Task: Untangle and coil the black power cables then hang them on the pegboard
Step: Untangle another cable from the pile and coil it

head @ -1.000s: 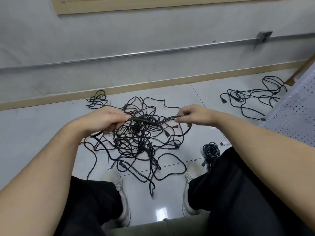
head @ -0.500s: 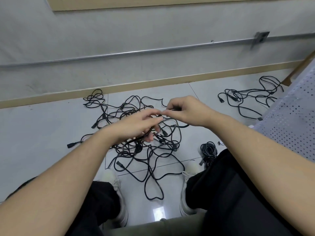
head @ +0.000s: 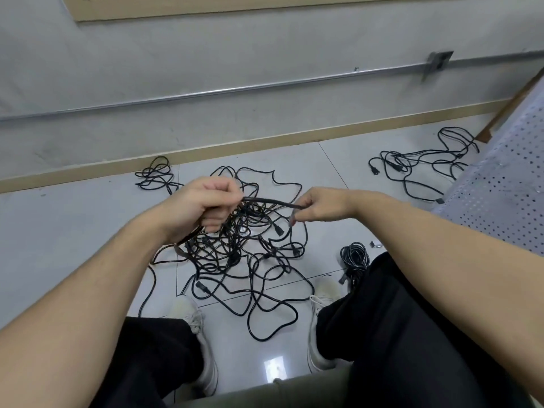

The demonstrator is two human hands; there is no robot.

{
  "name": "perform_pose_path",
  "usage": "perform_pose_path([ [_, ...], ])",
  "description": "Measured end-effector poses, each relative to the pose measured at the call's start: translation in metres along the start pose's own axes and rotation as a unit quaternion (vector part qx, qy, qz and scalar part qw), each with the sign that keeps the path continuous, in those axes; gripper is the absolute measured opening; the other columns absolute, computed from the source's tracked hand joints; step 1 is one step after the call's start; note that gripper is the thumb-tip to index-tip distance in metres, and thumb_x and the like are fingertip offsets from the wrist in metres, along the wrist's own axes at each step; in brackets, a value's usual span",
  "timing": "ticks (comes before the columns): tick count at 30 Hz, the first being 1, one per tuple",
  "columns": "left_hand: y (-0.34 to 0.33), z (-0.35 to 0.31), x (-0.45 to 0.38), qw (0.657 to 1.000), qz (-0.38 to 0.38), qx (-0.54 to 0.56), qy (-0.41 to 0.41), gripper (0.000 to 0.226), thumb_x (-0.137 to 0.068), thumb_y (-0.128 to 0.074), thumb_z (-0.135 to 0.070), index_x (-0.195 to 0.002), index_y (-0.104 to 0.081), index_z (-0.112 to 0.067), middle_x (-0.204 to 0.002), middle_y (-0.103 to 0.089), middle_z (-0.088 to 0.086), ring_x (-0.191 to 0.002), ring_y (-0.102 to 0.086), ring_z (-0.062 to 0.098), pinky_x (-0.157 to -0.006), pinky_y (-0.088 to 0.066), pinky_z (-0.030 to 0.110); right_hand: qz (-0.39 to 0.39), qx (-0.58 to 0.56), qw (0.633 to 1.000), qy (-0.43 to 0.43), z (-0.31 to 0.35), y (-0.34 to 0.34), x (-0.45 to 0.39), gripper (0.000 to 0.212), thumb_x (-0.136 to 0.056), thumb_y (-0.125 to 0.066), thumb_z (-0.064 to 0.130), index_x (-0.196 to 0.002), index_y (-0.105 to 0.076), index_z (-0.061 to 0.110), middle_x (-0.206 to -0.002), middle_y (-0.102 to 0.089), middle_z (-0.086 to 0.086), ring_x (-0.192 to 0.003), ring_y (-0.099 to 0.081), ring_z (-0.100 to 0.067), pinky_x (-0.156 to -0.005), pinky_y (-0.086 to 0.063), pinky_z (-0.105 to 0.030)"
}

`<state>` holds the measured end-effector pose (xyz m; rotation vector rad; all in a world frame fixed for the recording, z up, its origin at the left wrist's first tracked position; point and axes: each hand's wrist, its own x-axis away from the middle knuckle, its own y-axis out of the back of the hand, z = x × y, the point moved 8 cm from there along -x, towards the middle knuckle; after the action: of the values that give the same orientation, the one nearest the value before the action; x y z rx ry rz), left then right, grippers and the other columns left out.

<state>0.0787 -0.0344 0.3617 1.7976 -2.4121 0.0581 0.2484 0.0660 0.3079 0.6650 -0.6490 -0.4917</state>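
Black cable (head: 269,201) stretched between hands: left hand (head: 203,206) fisted round it, right hand (head: 319,206) pinching end. Tangle (head: 244,254) on floor mostly unsorted; one coil (head: 354,256) done; pegboard (head: 506,184) bare.

The cables (head: 250,245) are sheathed in matt black plastic or rubber. The floor (head: 73,231) is laid with glossy pale tiles, on which light is reflected. The wall (head: 206,54) is finished in dull, scuffed grey paint. A shiny metal pipe (head: 235,89) is fixed along it. The pegboard (head: 506,187) looks like matt perforated sheet.
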Motion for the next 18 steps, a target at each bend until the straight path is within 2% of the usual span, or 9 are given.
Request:
perform_pose_path([
  [2, 0.007, 0.011, 0.007, 0.997, 0.015, -0.052, 0.055, 0.052, -0.058, -0.086, -0.063, -0.064, -0.053, -0.023, -0.053, -0.028, -0.003, -0.046, -0.023, 0.014, -0.044, -0.029, 0.022, -0.028, -0.025, 0.999, 0.003, -0.002, 0.006, -0.002, 0.023, -0.085, -0.060, 0.029, -0.080, -0.077, 0.017, -0.069, -0.066, 0.009, -0.073, -0.060, -0.010, -0.069, -0.043, -0.022],
  [4, 0.022, 0.024, 0.012, 0.988, 0.006, -0.116, 0.102, 0.049, -0.060, -0.081, -0.062, -0.065, -0.052, -0.023, -0.054, -0.031, 0.000, -0.048, -0.030, 0.017, -0.048, -0.036, 0.026, -0.088, -0.083, 0.992, 0.030, 0.004, 0.017, -0.001, 0.018, -0.079, -0.054, 0.029, -0.067, -0.061, 0.017, -0.068, -0.066, 0.002, -0.069, -0.060, -0.016, -0.067, -0.044, -0.025],
  [7, 0.027, 0.033, 0.016, 0.985, -0.008, -0.114, 0.133, 0.032, -0.079, -0.062, -0.051, -0.076, -0.061, -0.020, -0.058, -0.045, 0.009, -0.054, -0.049, 0.026, -0.063, -0.046, 0.036, -0.155, -0.113, 0.978, 0.077, 0.022, 0.027, 0.004, 0.024, -0.088, -0.054, 0.022, -0.073, -0.035, 0.020, -0.066, -0.038, 0.005, -0.060, -0.036, -0.014, -0.060, -0.035, -0.030],
  [10, 0.013, 0.030, 0.011, 0.990, -0.005, -0.062, 0.126, 0.039, -0.090, -0.055, -0.048, -0.108, -0.062, -0.014, -0.074, -0.063, 0.013, -0.068, -0.062, 0.030, -0.072, -0.057, 0.041, -0.149, -0.052, 0.978, 0.135, 0.051, 0.021, 0.013, 0.025, -0.090, -0.053, 0.019, -0.077, -0.032, 0.020, -0.068, -0.035, 0.006, -0.056, -0.028, -0.008, -0.055, -0.030, -0.025],
  [12, -0.002, 0.021, 0.003, 0.994, -0.014, -0.025, 0.103, 0.039, -0.094, -0.058, -0.050, -0.111, -0.062, -0.014, -0.073, -0.061, 0.009, -0.065, -0.060, 0.024, -0.080, -0.059, 0.043, -0.134, 0.023, 0.978, 0.157, 0.066, 0.011, 0.014, 0.029, -0.091, -0.057, 0.015, -0.077, -0.033, 0.021, -0.066, -0.040, 0.007, -0.055, -0.031, -0.009, -0.055, -0.031, -0.025],
  [14, -0.014, 0.013, -0.004, 0.994, -0.032, -0.074, 0.075, 0.036, -0.098, -0.058, -0.050, -0.099, -0.063, -0.014, -0.063, -0.049, 0.001, -0.055, -0.048, 0.015, -0.070, -0.056, 0.036, -0.126, 0.071, 0.974, 0.176, 0.078, 0.001, 0.014, 0.030, -0.091, -0.060, 0.015, -0.076, -0.035, 0.023, -0.065, -0.043, 0.009, -0.056, -0.038, -0.007, -0.054, -0.032, -0.024],
  [16, -0.020, 0.005, -0.008, 0.987, -0.056, -0.146, 0.048, 0.035, -0.100, -0.051, -0.047, -0.083, -0.056, -0.017, -0.056, -0.040, -0.008, -0.050, -0.036, 0.009, -0.056, -0.041, 0.027, -0.115, 0.062, 0.973, 0.188, 0.083, -0.006, 0.014, 0.024, -0.087, -0.061, 0.016, -0.078, -0.040, 0.019, -0.064, -0.044, 0.009, -0.056, -0.040, -0.010, -0.055, -0.033, -0.025],
  [18, -0.018, 0.000, -0.010, 0.983, -0.075, -0.163, 0.027, 0.038, -0.100, -0.051, -0.047, -0.074, -0.050, -0.019, -0.052, -0.039, -0.012, -0.048, -0.031, 0.006, -0.050, -0.026, 0.025, -0.104, 0.024, 0.979, 0.176, 0.077, -0.006, 0.010, 0.021, -0.085, -0.063, 0.019, -0.074, -0.045, 0.016, -0.061, -0.043, 0.008, -0.055, -0.039, -0.013, -0.056, -0.036, -0.028],
])
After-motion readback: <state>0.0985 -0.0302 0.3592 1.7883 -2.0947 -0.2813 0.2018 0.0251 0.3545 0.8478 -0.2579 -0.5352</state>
